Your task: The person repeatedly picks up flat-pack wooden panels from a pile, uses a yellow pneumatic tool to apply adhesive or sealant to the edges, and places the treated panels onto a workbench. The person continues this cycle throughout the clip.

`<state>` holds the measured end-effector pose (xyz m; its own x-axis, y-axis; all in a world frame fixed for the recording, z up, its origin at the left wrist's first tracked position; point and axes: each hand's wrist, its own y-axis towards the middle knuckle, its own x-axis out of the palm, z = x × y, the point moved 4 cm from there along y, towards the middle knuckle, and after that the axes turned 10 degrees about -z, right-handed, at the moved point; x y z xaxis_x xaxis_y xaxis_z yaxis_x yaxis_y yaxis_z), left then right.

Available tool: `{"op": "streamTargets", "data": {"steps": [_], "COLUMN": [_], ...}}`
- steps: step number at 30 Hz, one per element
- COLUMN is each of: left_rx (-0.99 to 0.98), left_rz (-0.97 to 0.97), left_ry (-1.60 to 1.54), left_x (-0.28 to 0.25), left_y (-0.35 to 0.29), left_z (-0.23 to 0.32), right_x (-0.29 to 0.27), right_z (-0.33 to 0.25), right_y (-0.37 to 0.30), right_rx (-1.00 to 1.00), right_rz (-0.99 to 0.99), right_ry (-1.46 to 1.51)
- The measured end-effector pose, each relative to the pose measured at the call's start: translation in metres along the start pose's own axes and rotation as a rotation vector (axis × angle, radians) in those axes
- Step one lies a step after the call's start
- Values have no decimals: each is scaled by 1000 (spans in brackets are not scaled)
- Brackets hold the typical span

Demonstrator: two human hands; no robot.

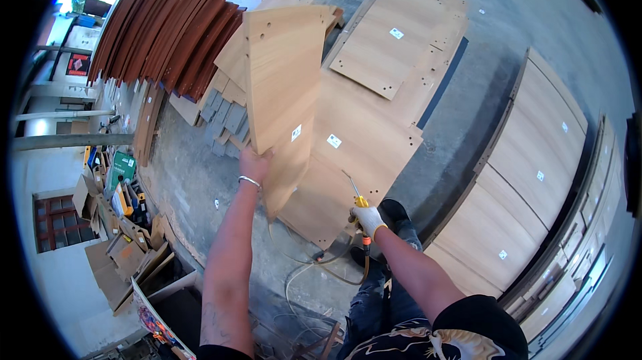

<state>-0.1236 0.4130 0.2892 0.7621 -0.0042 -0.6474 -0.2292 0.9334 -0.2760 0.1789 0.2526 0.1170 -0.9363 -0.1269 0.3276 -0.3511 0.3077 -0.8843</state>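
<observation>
My bare left hand is clamped on the side edge of a pale wood board, which stands upright and rises well ahead of those fingers; I cannot tell whether its bottom rests on anything. A small white label on its face is just right of my bare fingers, and a bracelet rings the wrist behind them. My right hand, in a white glove, has its fingers closed around a yellow air gun. The gun's thin nozzle points ahead and left of them, over a pile of boards lying flat, and a hose runs back from the handle. Ahead and left of my bare fingers, dark red boards sit in a close row, with grey pieces stacked nearer. Well right of my gloved fingers lie more pale panels. Cardboard is heaped far left of my bare fingers.
</observation>
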Motion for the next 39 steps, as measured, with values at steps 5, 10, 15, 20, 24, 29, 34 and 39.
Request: {"op": "streamTargets", "data": {"steps": [5,10,15,20,24,29,34,39], "left_rx": [-100,-344,-418,-586,-508,-454,-467,-464], "left_rz": [-325,-813,-911,-749,-813,-794,-793,-770], "left_ry": [410,1008,1196,1149,1118,1059,1041,1021], "left_x": [-20,-28,-22,-15,-4,-29,-47,-52], "left_y": [5,-12,-34,-49,-24,-29,-33,-32], "left_z": [40,48,-11,-79,-61,-78,-86,-85], "right_x": [-40,-21,-14,6,-1,25,70,103], "right_z": [24,23,46,62,81,91,94,44], "right_y": [-7,-15,-5,-11,12,18,45,92], "right_rx": [10,-23,2,81,54,118,128,97], "right_rz": [25,-62,-99,-110,-93,-131,-303,-139], "right_ry": [107,99,0,-118,-112,-240,-824,-660]}}
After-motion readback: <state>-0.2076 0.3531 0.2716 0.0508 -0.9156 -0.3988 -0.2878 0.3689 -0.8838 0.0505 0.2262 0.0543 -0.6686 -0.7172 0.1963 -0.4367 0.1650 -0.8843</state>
